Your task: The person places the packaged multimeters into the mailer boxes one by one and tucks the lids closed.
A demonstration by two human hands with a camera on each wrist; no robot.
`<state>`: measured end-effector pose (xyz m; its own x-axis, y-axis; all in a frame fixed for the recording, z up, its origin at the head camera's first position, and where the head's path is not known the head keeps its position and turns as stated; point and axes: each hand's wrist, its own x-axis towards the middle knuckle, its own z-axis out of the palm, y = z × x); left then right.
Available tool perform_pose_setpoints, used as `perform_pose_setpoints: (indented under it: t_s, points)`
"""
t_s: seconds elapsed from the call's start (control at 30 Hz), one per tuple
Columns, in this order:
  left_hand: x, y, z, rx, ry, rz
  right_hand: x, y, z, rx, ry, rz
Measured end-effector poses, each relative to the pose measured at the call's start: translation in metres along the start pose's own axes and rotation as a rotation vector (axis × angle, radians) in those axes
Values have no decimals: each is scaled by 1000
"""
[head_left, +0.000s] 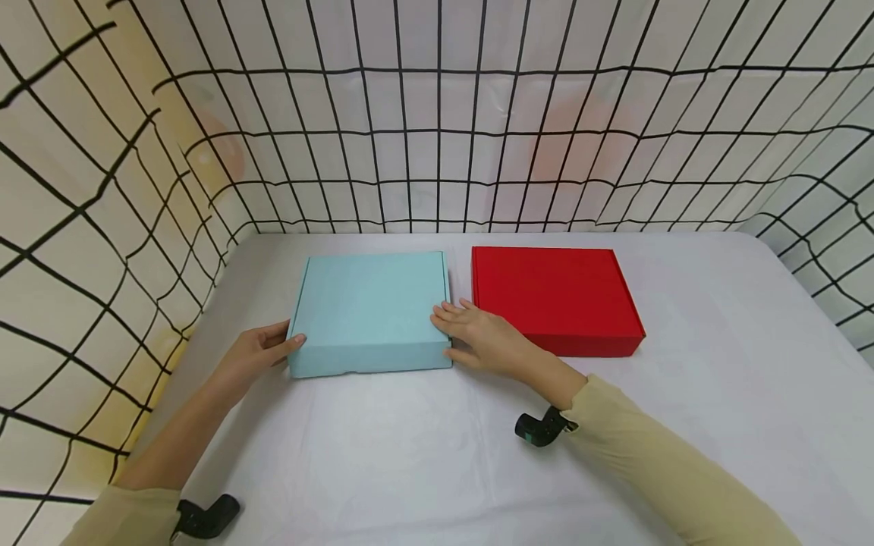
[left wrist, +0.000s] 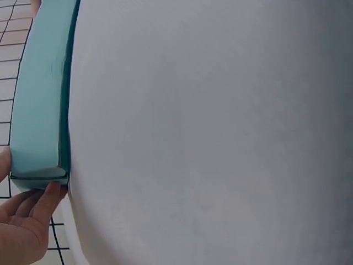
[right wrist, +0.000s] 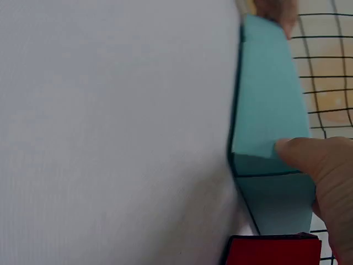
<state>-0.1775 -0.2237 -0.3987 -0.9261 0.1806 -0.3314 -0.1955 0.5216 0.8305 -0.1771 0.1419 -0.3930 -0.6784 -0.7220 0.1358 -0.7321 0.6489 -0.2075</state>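
A closed light blue cardboard box [head_left: 372,299] lies flat on the white-covered table. My left hand [head_left: 262,347] pinches its front left corner, thumb on the top and fingers at the side; the left wrist view shows the fingertips [left wrist: 53,186] near the bottom edge. On the box's right side rests my right hand [head_left: 485,337], its fingers fairly straight over the edge. In the right wrist view the right thumb [right wrist: 298,152] touches the box near its front right corner. A closed red box [head_left: 553,296] lies just to the right, partly behind my right wrist.
Black wire mesh [head_left: 440,136] surrounds the table [head_left: 382,455] at the back and sides. A black wrist camera [head_left: 542,427] sits on the right wrist, and another wrist camera [head_left: 208,517] on the left.
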Motion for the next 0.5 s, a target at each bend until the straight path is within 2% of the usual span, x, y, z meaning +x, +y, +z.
perform_pose_setpoints:
  t_s: [0.17, 0.3, 0.5]
  points:
    - [1, -1, 0, -2, -3, 0, -1, 1, 2, -117, 32, -46]
    - [1, -1, 0, 2, -6, -1, -1, 1, 4, -129, 67, -76]
    - [0, 0, -1, 11, 0, -4, -2, 4, 11, -156, 164, -127]
